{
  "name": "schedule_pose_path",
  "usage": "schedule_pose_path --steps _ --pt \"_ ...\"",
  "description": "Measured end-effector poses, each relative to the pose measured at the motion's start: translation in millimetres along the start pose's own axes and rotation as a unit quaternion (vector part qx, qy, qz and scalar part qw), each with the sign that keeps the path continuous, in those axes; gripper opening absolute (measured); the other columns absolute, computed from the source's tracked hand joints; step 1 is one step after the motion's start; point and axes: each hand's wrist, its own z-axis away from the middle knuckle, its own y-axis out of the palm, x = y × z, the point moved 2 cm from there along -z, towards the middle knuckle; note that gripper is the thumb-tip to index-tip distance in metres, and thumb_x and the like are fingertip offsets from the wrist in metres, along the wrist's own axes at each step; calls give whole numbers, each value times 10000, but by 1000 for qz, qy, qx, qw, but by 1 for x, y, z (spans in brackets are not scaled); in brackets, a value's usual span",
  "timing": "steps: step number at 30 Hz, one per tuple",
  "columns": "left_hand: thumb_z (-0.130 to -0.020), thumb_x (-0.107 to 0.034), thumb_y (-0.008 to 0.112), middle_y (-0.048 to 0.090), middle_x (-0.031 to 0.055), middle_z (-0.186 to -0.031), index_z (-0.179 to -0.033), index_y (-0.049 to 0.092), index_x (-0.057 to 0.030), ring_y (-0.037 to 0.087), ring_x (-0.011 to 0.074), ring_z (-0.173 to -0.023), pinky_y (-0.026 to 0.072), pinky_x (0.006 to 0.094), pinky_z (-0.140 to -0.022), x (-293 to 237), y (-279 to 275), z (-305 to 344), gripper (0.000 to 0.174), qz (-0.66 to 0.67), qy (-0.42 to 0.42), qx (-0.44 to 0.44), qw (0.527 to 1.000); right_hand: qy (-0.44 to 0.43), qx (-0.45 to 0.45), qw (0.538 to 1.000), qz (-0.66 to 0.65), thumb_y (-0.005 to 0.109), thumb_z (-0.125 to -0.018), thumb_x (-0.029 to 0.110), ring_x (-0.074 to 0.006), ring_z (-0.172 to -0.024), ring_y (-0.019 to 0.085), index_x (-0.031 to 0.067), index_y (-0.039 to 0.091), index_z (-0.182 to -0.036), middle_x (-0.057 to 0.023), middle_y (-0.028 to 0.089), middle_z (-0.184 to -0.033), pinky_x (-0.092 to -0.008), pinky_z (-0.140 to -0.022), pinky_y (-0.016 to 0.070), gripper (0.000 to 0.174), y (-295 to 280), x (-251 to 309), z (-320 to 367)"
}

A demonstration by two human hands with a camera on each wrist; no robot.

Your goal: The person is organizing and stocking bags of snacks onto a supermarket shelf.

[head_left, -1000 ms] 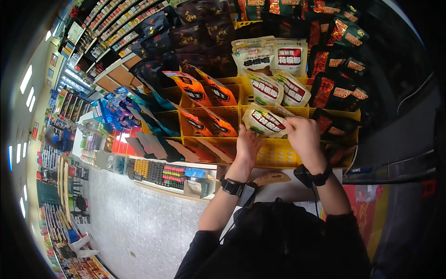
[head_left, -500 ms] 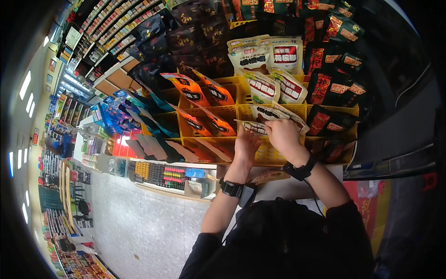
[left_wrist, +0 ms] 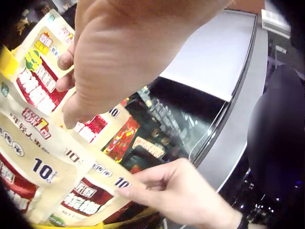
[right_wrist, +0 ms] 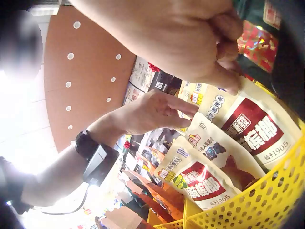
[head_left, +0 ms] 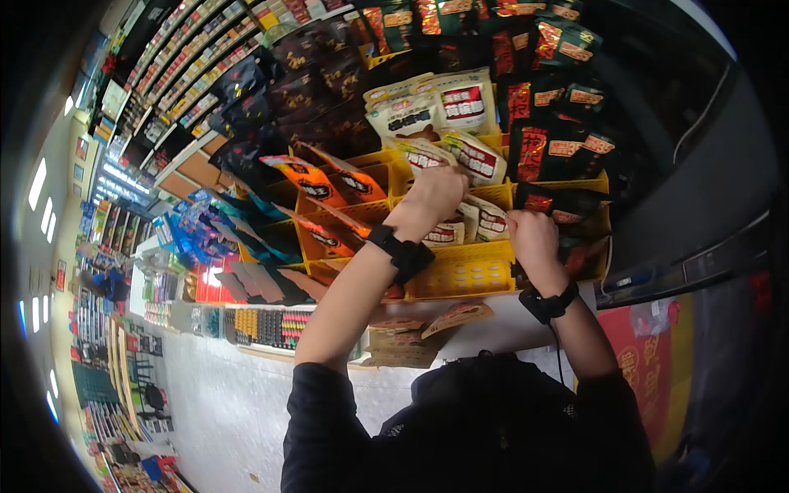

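My right hand (head_left: 534,242) pinches the top corner of a cream betel nut pouch (head_left: 493,223), which stands in a yellow divided rack (head_left: 509,271). Its red label (right_wrist: 252,126) faces out in the right wrist view. Beside it are a cream pouch with a brown picture (right_wrist: 233,167) and another red-labelled one (right_wrist: 202,183). My left hand (head_left: 436,197) reaches over these, its bent fingers (left_wrist: 66,86) at the cream pouches (left_wrist: 38,81) of the row behind. I cannot tell whether those fingers grip one.
Orange pouches (head_left: 308,185) fill compartments to the left. Dark green and red pouches (head_left: 546,152) stand to the right, and black pouches (head_left: 308,82) behind. The front compartment (head_left: 460,275) shows its perforated yellow floor. More cream pouches (head_left: 468,103) stand upright farther back.
The small pouch both hands held in front now stands in the row with the others. My left hand has moved up and back over the pouches; my right has shifted to the right-hand pouch.
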Motion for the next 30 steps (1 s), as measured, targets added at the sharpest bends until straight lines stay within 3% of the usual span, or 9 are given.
schedule_pose_path --steps 2,5,9,10,11,14,17,24,30 --pt "-806 -67 612 691 143 -883 -911 710 -47 675 305 -925 563 407 -771 -5 8 -14 145 -96 9 124 988 -44 -49 998 -24 620 -869 146 -376 -744 676 70 712 -842 -170 682 -772 -464 -704 545 122 1 -4 -3" --pt "-810 -82 613 701 137 -860 -819 696 -63 683 275 -929 568 402 -757 -9 11 -16 86 -104 29 84 991 -85 -51 995 -10 617 -837 121 -377 -728 673 50 692 -811 -173 672 -739 -461 -692 545 107 -5 -15 -16" --pt "-825 -78 603 710 138 -899 -901 729 -69 680 291 -913 562 397 -798 7 26 -18 148 -78 34 67 994 -90 -86 992 -29 599 -824 88 -374 -690 668 49 680 -773 -165 661 -706 -473 -684 541 103 -3 -16 -8" --pt "-839 -77 591 711 149 -912 -975 742 -77 681 305 -906 551 403 -827 10 24 -18 203 -57 17 78 995 -53 -21 998 -14 664 -847 125 -363 -769 674 64 727 -924 -143 694 -826 -437 -727 538 117 0 -18 -5" --pt "-839 -77 591 711 149 -912 -975 742 -77 681 305 -906 551 403 -827 12 21 -15 203 -57 16 80 995 -53 -19 998 -16 664 -847 125 -363 -769 674 64 727 -924 -143 694 -826 -437 -727 538 117 1 -15 -1" --pt "-807 -31 585 696 179 -897 -864 693 -42 675 345 -925 548 422 -815 21 -1 -1 123 -37 -47 61 996 -122 -175 974 -72 660 -850 109 -330 -856 680 31 677 -1021 -114 687 -980 -431 -720 557 189 -12 6 12" --pt "-846 -43 541 712 183 -939 -997 744 -74 682 324 -923 539 415 -846 38 -15 6 255 -74 -67 99 990 -109 -103 982 -117 663 -857 125 -336 -853 683 21 677 -1021 -130 694 -988 -440 -731 557 194 -4 23 18" --pt "-826 -54 563 694 198 -875 -899 701 -41 677 353 -871 539 439 -786 58 5 15 157 -92 -78 122 985 -57 -47 989 -130 676 -856 156 -390 -719 670 11 694 -814 -213 669 -741 -467 -692 543 151 51 24 -18" --pt "-863 -84 541 676 219 -822 -848 660 6 678 385 -824 547 461 -727 61 -4 22 151 -28 -78 134 987 -41 -56 985 -158 665 -866 158 -403 -691 657 4 675 -747 -212 654 -704 -475 -666 539 194 37 24 -4"
